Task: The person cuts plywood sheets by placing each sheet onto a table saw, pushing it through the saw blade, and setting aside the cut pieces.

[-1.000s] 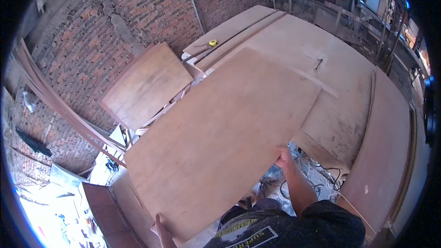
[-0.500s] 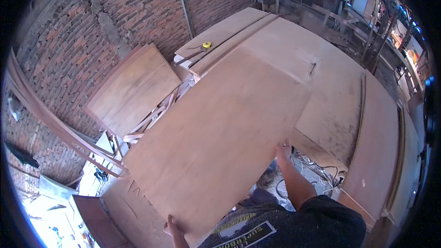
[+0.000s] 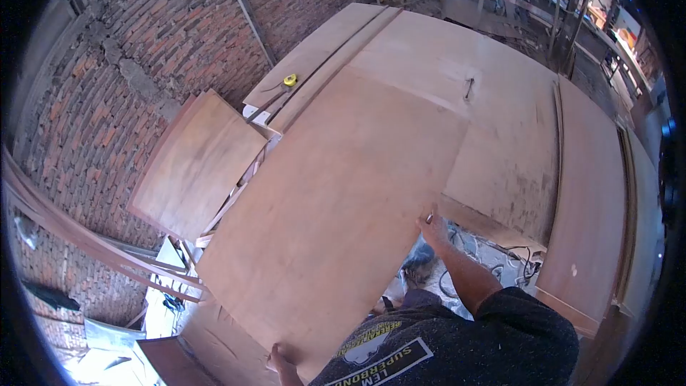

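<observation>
A large plywood sheet [image 3: 321, 193] stretches out in front of me, its far part resting over the pale work table [image 3: 493, 164]. My left hand [image 3: 280, 366] grips the sheet's near left corner, thumb on the upper face and the other fingers mostly out of sight. Farther along the near edge, to the right, my right hand [image 3: 434, 231] holds the same sheet close to the table's front. What lies beneath the sheet is hidden.
A yellow tape measure [image 3: 289, 80] lies at the far left of the table. Another plywood panel [image 3: 200, 164] leans by the brick wall [image 3: 179, 36]. Long boards [image 3: 582, 200] stand on the right. Cables [image 3: 527, 263] lie below the table's front edge.
My view has shifted, so the table and wall sit farther left. The sheet has turned slightly relative to the table, and both hands keep their hold on its near edge.
</observation>
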`<state>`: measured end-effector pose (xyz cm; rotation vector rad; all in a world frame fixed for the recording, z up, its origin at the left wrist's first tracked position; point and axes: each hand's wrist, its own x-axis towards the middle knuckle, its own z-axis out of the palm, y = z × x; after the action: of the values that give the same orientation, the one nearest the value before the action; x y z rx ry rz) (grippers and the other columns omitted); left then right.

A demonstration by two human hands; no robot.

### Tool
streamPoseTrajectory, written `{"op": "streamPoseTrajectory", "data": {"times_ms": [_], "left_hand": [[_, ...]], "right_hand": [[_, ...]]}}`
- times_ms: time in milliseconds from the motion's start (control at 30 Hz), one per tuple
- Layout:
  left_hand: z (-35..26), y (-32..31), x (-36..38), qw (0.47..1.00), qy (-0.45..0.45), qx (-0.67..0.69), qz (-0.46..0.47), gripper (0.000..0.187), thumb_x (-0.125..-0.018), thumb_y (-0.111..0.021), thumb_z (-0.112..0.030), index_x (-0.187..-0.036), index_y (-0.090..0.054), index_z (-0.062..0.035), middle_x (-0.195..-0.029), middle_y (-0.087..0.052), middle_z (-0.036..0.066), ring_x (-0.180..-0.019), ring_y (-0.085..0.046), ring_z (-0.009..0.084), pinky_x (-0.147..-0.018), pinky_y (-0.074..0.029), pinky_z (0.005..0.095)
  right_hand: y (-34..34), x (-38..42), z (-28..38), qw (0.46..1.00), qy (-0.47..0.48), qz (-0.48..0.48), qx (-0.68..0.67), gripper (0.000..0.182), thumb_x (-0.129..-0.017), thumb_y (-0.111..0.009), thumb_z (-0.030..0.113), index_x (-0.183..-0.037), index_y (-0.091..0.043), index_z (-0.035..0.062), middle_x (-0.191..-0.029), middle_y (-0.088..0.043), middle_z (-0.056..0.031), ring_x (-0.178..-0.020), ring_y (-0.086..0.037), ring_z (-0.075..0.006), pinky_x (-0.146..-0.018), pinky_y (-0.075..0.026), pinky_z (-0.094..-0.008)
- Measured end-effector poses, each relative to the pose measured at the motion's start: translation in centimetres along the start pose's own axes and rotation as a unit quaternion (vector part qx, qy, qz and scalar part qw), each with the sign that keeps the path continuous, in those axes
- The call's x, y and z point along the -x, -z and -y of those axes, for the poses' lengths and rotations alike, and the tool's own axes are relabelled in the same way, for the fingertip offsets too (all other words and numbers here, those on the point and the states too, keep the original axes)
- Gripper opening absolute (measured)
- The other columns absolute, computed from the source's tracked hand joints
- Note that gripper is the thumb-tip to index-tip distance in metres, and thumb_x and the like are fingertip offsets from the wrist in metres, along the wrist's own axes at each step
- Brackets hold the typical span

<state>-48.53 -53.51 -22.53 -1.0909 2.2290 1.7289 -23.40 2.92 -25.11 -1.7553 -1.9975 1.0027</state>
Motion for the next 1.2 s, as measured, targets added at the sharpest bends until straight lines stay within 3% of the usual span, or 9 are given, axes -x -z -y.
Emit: {"op": "streamPoseTrajectory", "data": {"times_ms": [200,300,600,700,900,1000,1100,1200], "left_hand": [[-0.4,0.3,0.1,0.998,0.032,-0.045,0.006,0.022,-0.076,-0.074,-0.016,-0.07,-0.058,-0.0023,-0.057,-0.043,0.0,-0.047,-0.045,0.0151,-0.045,-0.037,0.0356],[-0.1,0.0,-0.2,0.998,0.028,-0.054,0.019,0.019,-0.079,-0.069,-0.019,-0.076,-0.058,-0.0041,-0.06,-0.048,0.002,-0.05,-0.048,0.0162,-0.046,-0.039,0.0353],[0.3,-3.3,1.0,0.993,0.057,-0.069,0.081,0.019,-0.082,-0.066,-0.023,-0.08,-0.058,-0.0054,-0.062,-0.051,0.003,-0.052,-0.051,0.0169,-0.047,-0.04,0.0352],[0.4,-4.4,1.6,0.99,0.067,-0.071,0.1,0.019,-0.082,-0.065,-0.023,-0.08,-0.058,-0.0055,-0.062,-0.051,0.003,-0.053,-0.051,0.017,-0.047,-0.04,0.0352],[0.1,-6.6,3.2,0.985,0.08,-0.079,0.128,0.019,-0.083,-0.064,-0.024,-0.081,-0.058,-0.0059,-0.063,-0.052,0.003,-0.054,-0.052,0.017,-0.048,-0.041,0.0353],[0.1,-7.7,4.0,0.983,0.087,-0.083,0.138,0.019,-0.083,-0.064,-0.025,-0.081,-0.058,-0.0061,-0.063,-0.052,0.003,-0.054,-0.052,0.0171,-0.048,-0.041,0.0354],[0.1,-8.7,4.5,0.981,0.09,-0.086,0.148,0.02,-0.083,-0.063,-0.025,-0.081,-0.058,-0.0062,-0.063,-0.052,0.003,-0.054,-0.053,0.0171,-0.048,-0.041,0.0354],[-0.1,-10.0,5.3,0.978,0.095,-0.091,0.16,0.02,-0.084,-0.063,-0.026,-0.082,-0.058,-0.0064,-0.063,-0.053,0.003,-0.055,-0.053,0.0171,-0.048,-0.042,0.0354]], "right_hand": [[1.1,0.4,0.3,0.998,0.021,0.008,-0.059,0.09,-0.081,-0.07,0.033,-0.15,-0.026,-0.0044,-0.094,-0.069,-0.0217,-0.089,-0.069,-0.0366,-0.078,-0.054,-0.0457],[1.0,-0.1,-0.2,0.995,0.038,0.006,-0.087,0.092,-0.08,-0.074,0.033,-0.146,-0.028,-0.0103,-0.081,-0.064,-0.0162,-0.075,-0.065,-0.0308,-0.065,-0.051,-0.0419],[2.2,-3.1,-0.3,0.999,0.035,0.015,-0.036,0.094,-0.08,-0.072,0.033,-0.148,-0.024,-0.0099,-0.085,-0.066,-0.019,-0.08,-0.066,-0.0343,-0.068,-0.051,-0.0446],[2.8,-4.1,-0.1,0.998,0.014,0.018,-0.053,0.084,-0.077,-0.074,0.032,-0.139,-0.036,-0.0108,-0.094,-0.069,-0.0249,-0.094,-0.066,-0.0438,-0.082,-0.052,-0.0521],[1.6,-7.1,-2.6,0.996,0.06,-0.051,-0.046,0.088,-0.077,-0.074,0.034,-0.142,-0.035,-0.0099,-0.102,-0.068,-0.0256,-0.102,-0.064,-0.0427,-0.09,-0.051,-0.0498],[4.0,-7.7,-1.1,0.997,-0.007,0.029,-0.071,0.091,-0.077,-0.074,0.034,-0.145,-0.031,-0.0086,-0.113,-0.065,-0.0269,-0.109,-0.062,-0.0422,-0.096,-0.049,-0.0483],[4.5,-8.8,-1.0,0.998,0.016,-0.001,-0.058,0.082,-0.077,-0.075,0.029,-0.142,-0.035,-0.0014,-0.106,-0.066,-0.0238,-0.1,-0.065,-0.0414,-0.086,-0.05,-0.0491],[3.0,-10.4,-2.6,0.998,0.025,-0.063,-0.017,0.079,-0.076,-0.075,0.027,-0.14,-0.038,-0.001,-0.106,-0.066,-0.0239,-0.102,-0.064,-0.0425,-0.09,-0.05,-0.0489]]}}
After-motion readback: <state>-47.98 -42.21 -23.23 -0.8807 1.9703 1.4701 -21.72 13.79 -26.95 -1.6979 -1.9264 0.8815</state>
